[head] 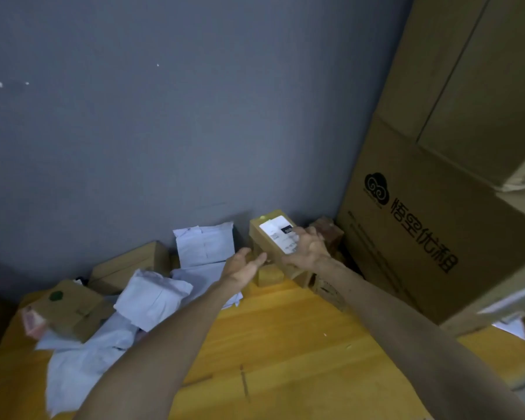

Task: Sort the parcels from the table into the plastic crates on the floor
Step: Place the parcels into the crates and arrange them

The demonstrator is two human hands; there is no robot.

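A small cardboard parcel (pixel 262 234) with a white shipping label stands tilted at the back of the wooden table (pixel 285 344), near the wall. My right hand (pixel 308 245) lies on its top over the label, fingers spread. My left hand (pixel 244 265) reaches out beside the parcel's left side, fingers straight, at or just short of the box. White poly-bag parcels (pixel 205 245) and brown boxes (pixel 73 310) are heaped on the table's left and back. No crate is in view.
A tall stack of large printed cardboard cartons (pixel 422 222) stands at the right, close to the parcel. More small brown boxes (pixel 329 230) sit in the corner behind my right hand. The grey wall (pixel 164 116) runs along the table's back.
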